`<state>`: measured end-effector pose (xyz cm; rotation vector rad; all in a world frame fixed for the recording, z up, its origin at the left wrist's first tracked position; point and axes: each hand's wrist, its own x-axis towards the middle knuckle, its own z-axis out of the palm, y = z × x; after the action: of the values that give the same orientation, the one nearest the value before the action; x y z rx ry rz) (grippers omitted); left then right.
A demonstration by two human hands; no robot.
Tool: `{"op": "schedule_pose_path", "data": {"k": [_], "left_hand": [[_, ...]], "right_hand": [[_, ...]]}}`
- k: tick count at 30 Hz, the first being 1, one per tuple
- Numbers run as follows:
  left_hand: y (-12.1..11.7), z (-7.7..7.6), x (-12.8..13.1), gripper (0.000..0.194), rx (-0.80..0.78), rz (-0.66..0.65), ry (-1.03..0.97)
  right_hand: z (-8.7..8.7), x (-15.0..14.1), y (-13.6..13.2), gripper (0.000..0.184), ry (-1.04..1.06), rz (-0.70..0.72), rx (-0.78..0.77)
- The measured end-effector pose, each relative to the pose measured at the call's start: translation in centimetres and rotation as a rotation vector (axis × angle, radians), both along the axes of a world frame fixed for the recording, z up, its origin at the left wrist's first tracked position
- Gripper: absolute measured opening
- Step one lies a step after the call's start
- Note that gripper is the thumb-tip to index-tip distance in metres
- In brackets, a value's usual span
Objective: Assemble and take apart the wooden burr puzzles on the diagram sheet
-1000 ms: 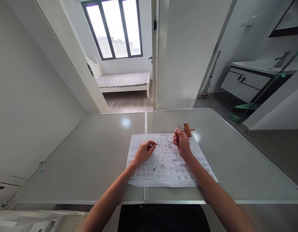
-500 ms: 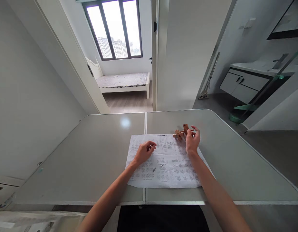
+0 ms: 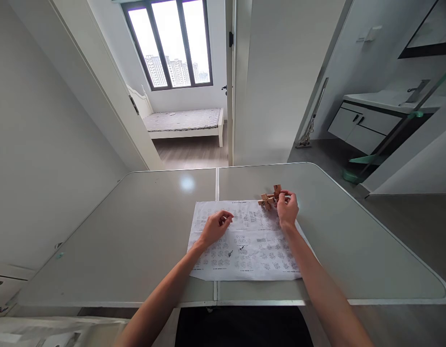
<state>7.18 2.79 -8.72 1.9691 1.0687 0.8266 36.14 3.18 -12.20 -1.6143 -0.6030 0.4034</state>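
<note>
A printed instruction sheet lies flat on the grey table. At its far right corner sit small wooden puzzle pieces, some marked with dark numbers. My right hand is at those pieces, its fingers curled and pinched on one of them. My left hand rests on the sheet's left half with fingers loosely curled; nothing shows in it.
The table has a seam down its middle and a rounded far right corner. Beyond it an open doorway shows a bed under a window. At right stand a sink cabinet and a green mop.
My right hand shifted right from the sheet's top to the wooden pieces, opened, then closed its fingers on them. More wooden pieces now show. My left hand stayed put.
</note>
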Motion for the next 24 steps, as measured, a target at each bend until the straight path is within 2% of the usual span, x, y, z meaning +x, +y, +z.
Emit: {"op": "schedule_pose_path", "data": {"k": [8, 13, 20, 24], "left_hand": [[0.06, 0.02, 0.01, 0.027, 0.006, -0.003, 0.010], [0.03, -0.03, 0.06, 0.027, 0.007, -0.003, 0.011], [0.06, -0.18, -0.03, 0.031, 0.002, -0.007, 0.011], [0.05, -0.07, 0.00, 0.028, -0.001, -0.005, 0.004]], "right_hand": [[0.49, -0.51, -0.24, 0.050, -0.177, 0.083, -0.051], [0.60, -0.81, -0.34, 0.043, -0.258, 0.112, -0.090], [0.37, -0.76, -0.28, 0.040, -0.209, 0.095, -0.027], [0.55, -0.84, -0.28, 0.044, -0.187, 0.059, 0.024]]}}
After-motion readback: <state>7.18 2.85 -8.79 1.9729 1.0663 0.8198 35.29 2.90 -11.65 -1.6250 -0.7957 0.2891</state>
